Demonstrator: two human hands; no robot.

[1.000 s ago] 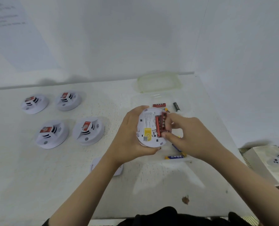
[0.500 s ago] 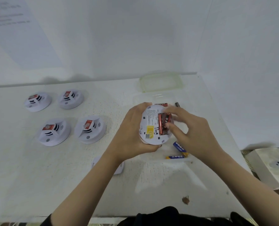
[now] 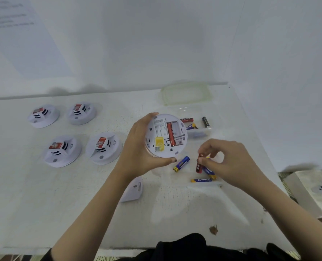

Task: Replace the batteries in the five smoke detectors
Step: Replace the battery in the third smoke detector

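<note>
Red battery [image 3: 198, 168] pinched near-upright in the fingers [image 3: 206, 161] of the right hand [image 3: 229, 161], just right of and below the smoke detector [image 3: 157, 129]. The left hand [image 3: 137, 153] grips that back-up; its bay [image 3: 176, 132] runs fore-and-aft, with another red cell [image 3: 170, 135] seated.

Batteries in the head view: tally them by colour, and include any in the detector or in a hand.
Red batteries: 3 (one in the smoke detector held by the left hand, one pinched by the right hand)
Blue batteries: 4
Black battery: 1
Total: 8
</note>
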